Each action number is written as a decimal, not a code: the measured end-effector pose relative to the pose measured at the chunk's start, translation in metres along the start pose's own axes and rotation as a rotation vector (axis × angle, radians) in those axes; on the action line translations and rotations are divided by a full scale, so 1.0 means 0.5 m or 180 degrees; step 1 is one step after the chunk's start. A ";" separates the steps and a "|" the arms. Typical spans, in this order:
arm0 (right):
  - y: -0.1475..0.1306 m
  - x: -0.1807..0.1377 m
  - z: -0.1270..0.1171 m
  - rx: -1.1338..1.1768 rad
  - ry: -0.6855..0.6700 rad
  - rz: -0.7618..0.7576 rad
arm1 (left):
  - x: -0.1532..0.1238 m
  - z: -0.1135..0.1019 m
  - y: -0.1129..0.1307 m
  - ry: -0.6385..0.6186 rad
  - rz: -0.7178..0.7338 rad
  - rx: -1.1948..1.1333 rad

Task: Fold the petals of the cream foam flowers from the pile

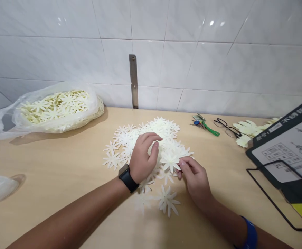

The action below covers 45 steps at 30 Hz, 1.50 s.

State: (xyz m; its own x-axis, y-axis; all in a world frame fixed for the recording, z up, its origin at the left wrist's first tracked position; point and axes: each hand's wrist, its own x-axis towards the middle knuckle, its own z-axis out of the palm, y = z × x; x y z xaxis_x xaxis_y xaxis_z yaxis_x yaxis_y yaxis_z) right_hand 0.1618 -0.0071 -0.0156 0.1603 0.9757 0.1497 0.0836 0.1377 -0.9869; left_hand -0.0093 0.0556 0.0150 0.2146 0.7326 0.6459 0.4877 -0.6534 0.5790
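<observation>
A heap of pale cream, flower-shaped cut-outs (156, 128) with many narrow petals lies on the wooden table. My right hand (195, 176) pinches one flower cut-out (170, 159) by a petal between thumb and fingers, at the heap's right side. Over the middle of the heap is my left hand (144, 157), its thumb and fingers curved apart with no object visible between them. A black watch is on the left wrist. Nearer to me, a single flower cut-out (168, 201) lies flat below the heap, with a blurred, fainter one beside it.
A clear plastic bag (60, 124) full of similar flowers rests at the back left. A small white plastic bundle (0, 187) lies at the left. Keys (201, 123), glasses (227, 128) and more flowers (252, 129) are at the back right. A printed board (291, 145) leans at the right.
</observation>
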 end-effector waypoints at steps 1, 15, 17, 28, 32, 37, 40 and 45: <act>-0.001 0.010 0.006 0.0025 0.0034 -0.0028 | -0.005 0.005 0.013 0.0089 0.0027 -0.0138; 0.017 0.044 0.024 -0.0139 -0.0299 -0.0482 | -0.033 0.023 -0.023 -0.0329 0.0524 -0.0402; 0.015 0.036 0.022 -0.0164 -0.0340 -0.0555 | -0.036 0.021 -0.021 -0.0333 0.0710 -0.0303; 0.006 0.021 0.021 -0.0409 -0.0147 -0.1065 | -0.051 0.018 -0.009 -0.0306 0.1020 -0.0369; 0.009 0.024 0.019 -0.0371 0.0018 -0.1085 | -0.050 0.019 -0.012 -0.0296 0.0972 -0.0349; 0.005 0.029 0.019 -0.0239 0.0126 -0.1041 | -0.047 0.017 -0.017 -0.0336 0.0678 -0.0374; 0.003 0.030 0.019 -0.0211 0.0100 -0.1026 | -0.046 0.018 -0.018 -0.0290 0.0679 -0.0425; 0.007 0.029 0.020 -0.0113 -0.0017 -0.0934 | -0.045 0.021 -0.017 -0.0134 0.0726 -0.0511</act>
State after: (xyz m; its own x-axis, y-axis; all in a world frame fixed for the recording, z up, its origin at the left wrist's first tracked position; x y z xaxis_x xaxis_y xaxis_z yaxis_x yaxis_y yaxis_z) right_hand 0.1546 0.0092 -0.0175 0.1191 0.8960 0.4279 0.1599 0.4080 -0.8989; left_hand -0.0093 0.0467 -0.0099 0.3400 0.5683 0.7493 0.2832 -0.8217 0.4947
